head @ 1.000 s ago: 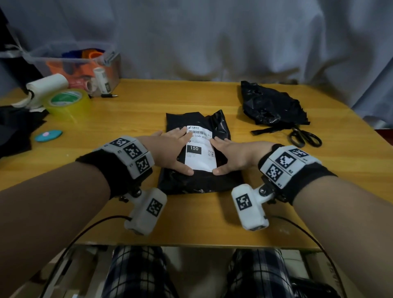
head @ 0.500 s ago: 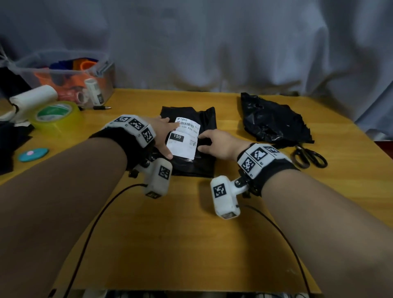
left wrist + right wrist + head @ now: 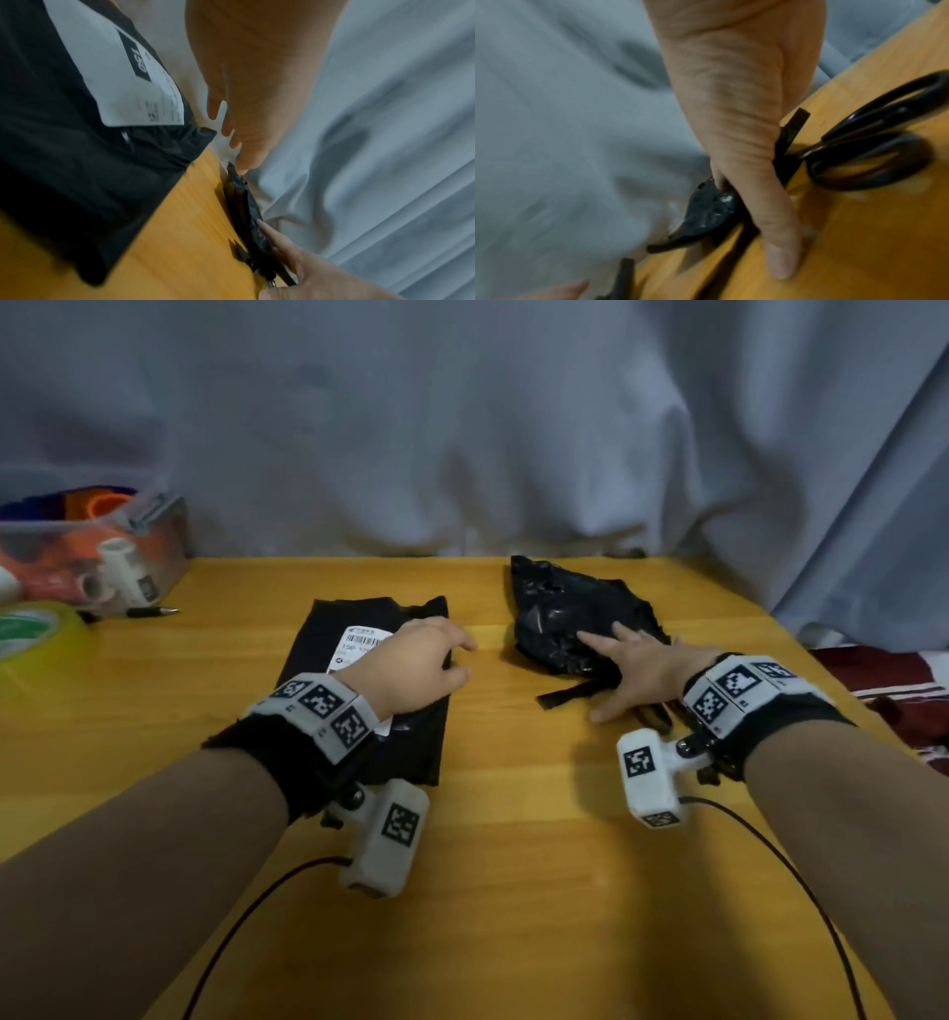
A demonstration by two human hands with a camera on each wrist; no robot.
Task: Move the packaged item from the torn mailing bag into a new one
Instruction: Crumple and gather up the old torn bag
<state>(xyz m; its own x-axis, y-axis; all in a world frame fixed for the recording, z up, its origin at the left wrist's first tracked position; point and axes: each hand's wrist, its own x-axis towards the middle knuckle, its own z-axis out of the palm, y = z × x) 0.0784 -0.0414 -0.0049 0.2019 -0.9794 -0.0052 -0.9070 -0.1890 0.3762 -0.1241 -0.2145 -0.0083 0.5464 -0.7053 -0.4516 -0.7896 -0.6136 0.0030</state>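
A flat black mailing bag (image 3: 318,654) with a white label (image 3: 359,642) lies on the wooden table (image 3: 513,865), left of centre. My left hand (image 3: 452,660) hovers over its right edge with loosely bent fingers and holds nothing. In the left wrist view that hand (image 3: 244,101) is clear of the bag (image 3: 64,162). A crumpled black torn bag (image 3: 560,613) lies to the right. My right hand (image 3: 616,670) rests on it with its fingers spread straight and its thumb on the table. The right wrist view shows the fingers (image 3: 777,233) pressing the crumpled bag (image 3: 708,213).
Black scissors (image 3: 875,146) and a cut black strip (image 3: 570,695) lie under and beside my right hand. A clear box (image 3: 102,546), a tape roll (image 3: 36,634) and a pen (image 3: 151,612) sit at the far left. A grey curtain (image 3: 462,428) hangs behind the table.
My right hand left the labelled bag and moved right onto the crumpled bag. My left hand shifted from the label to the bag's right edge. The labelled bag now lies farther from me.
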